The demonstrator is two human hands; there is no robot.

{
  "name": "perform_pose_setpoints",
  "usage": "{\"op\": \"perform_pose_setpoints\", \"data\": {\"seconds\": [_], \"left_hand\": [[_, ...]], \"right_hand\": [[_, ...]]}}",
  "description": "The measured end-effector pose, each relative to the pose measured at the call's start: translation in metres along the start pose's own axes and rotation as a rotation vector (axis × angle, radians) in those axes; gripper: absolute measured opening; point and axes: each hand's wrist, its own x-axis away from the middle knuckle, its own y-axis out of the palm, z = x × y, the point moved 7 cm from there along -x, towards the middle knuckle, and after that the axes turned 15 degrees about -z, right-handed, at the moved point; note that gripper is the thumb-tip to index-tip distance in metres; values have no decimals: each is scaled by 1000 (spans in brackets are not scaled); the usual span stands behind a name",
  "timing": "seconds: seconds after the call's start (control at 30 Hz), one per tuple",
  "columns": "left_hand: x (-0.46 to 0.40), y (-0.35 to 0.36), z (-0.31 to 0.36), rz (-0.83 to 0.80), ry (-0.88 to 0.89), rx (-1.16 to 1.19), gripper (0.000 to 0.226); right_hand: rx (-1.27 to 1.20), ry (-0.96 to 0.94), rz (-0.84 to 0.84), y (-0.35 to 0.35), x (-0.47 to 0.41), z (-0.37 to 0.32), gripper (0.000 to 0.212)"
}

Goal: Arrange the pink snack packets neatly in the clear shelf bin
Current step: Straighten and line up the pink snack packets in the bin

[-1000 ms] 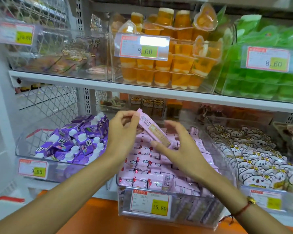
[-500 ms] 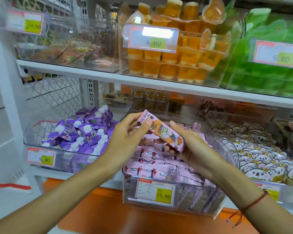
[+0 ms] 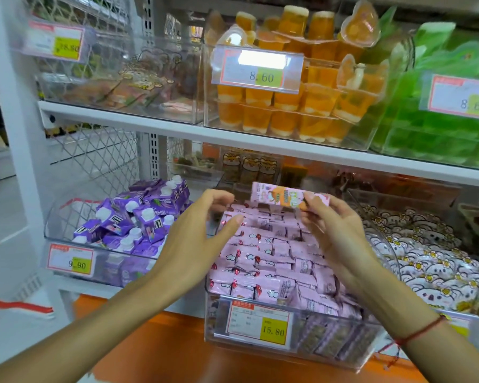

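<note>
Item: 1 pink snack packet (image 3: 288,197), pinched at its right end by the thumb and fingers of the right hand (image 3: 333,225); the long axis runs roughly level, out to the left of the grip, printed face toward the onlooker. Left hand (image 3: 202,225): fingers spread and relaxed, holding nothing, just left of the packet's free end and the nearer hand to it. Below and just in front of the grip: the clear shelf bin (image 3: 340,341), filled with rows of matching pink packets (image 3: 263,261), the right side looking less tidy. The next move likely turns on lowering the packet from the grip into a row, long axis matched to its neighbours. Writing: the bin's tag (image 3: 257,323) reads 15.80; the purple cartons' tag (image 3: 70,262) reads 9.90; the orange jelly cups' tag (image 3: 256,69) reads 8.60. The packet's own print, an orange figure and small text, is too blurred to read.
</note>
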Motion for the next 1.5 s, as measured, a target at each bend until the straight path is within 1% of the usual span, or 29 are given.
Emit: {"op": "perform_pose_setpoints", "data": {"seconds": [0.07, 0.13, 0.2, 0.27, 0.33, 0.37, 0.5, 0.57, 0.6, 0.63, 0.7, 0.73, 0.8, 0.87, 0.93, 1.0, 1.03, 1.1, 1.2, 1.27, 1.33, 1.37, 1.43, 1.5], "left_hand": [[3, -3, -10, 24, -22, -73, 26], [5, -2, -19, 30, -66, -123, 27], [8, 0, -27, 7, -124, -106, 25], [9, 2, -32, -37, -151, -25, 21], [10, 3, -32, -67, -148, 28, 23], [11, 3, -33, -74, -148, 44, 23], [11, 5, -35, -88, -156, 87, 24], [10, 6, -36, -88, -160, 102, 23], [10, 6, -36, -90, -164, 103, 23], [10, 7, -37, -94, -167, 100, 23], [9, 7, -37, -99, -163, 86, 22], [9, 7, -37, -101, -159, 80, 22], [8, 5, -37, -109, -158, 52, 21], [6, 2, -36, -123, -181, -29, 20], [2, -6, -30, -97, -180, -193, 19], [-10, -10, -14, -55, -107, -354, 20], [-20, -9, -6, -60, -71, -379, 20], [-45, 2, 1, -128, -47, -355, 18], [-88, 31, -2, -296, -70, -359, 20], [-112, 51, -11, -396, -121, -422, 24], [-128, 68, -23, -487, -172, -536, 28], [-132, 74, -29, -531, -191, -594, 29], [-136, 81, -37, -589, -211, -691, 30], [-139, 82, -41, -590, -208, -731, 28]], "right_hand": [[235, -52, 123, -14, -5, -7, 40], [560, -105, 154, -16, -10, -14, 35], [834, -126, 64, -6, -18, -14, 31], [1058, -101, -98, 6, -30, -10, 31], [1295, -98, -248, 19, -42, -9, 33], [1361, -102, -304, 24, -49, -9, 34], [1450, -53, -478, 44, -64, 10, 43], [1494, 17, -505, 44, -64, 29, 47], [1500, 41, -480, 42, -62, 36, 45], [1494, 45, -454, 38, -60, 41, 38], [1467, 37, -456, 33, -54, 47, 21], [1463, 35, -472, 32, -52, 49, 21], [1486, 36, -510, 30, -49, 50, 27], [1562, 57, -567, 25, -48, 53, 35], [1599, 148, -606, 16, -43, 60, 43], [1601, 228, -614, 8, -38, 67, 48], [1612, 241, -615, 7, -36, 70, 48], [1625, 236, -606, 8, -34, 72, 48], [1588, 163, -556, 9, -31, 68, 48], [1579, 78, -496, 8, -26, 63, 46], [1643, -3, -425, 8, -22, 57, 44], [1676, -12, -408, 8, -21, 56, 43], [1680, 39, -427, 7, -22, 58, 44], [1647, 104, -468, 6, -24, 59, 45]]}}
